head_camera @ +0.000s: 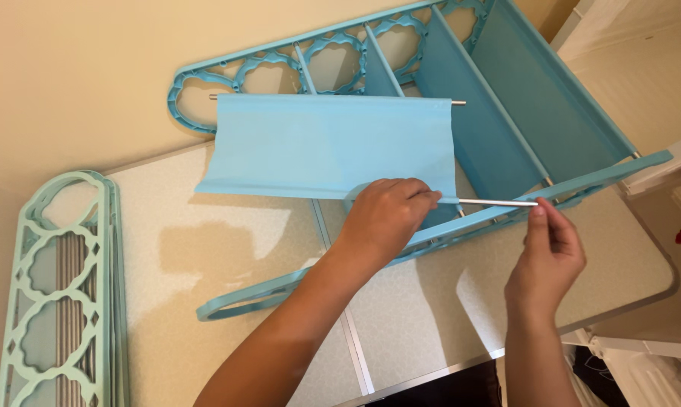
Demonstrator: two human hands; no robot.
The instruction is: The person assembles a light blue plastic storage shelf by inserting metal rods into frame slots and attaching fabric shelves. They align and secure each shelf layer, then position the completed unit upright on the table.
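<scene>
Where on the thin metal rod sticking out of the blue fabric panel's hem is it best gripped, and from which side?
Probably the bare end of the metal rod, pinched from the right, where the right hand already meets its tip. The rest is sleeved in the fabric panel, whose hem the left hand pinches.

Fabric panel (329, 147): plain light blue, no pattern. Rack side frame (295, 64): turquoise, with scalloped openwork cut-outs; spare frames (61, 294) paler mint green, same openwork. Rod (499, 202): silver-grey; desk (227, 264): off-white, finely speckled, metal-edged.
</scene>
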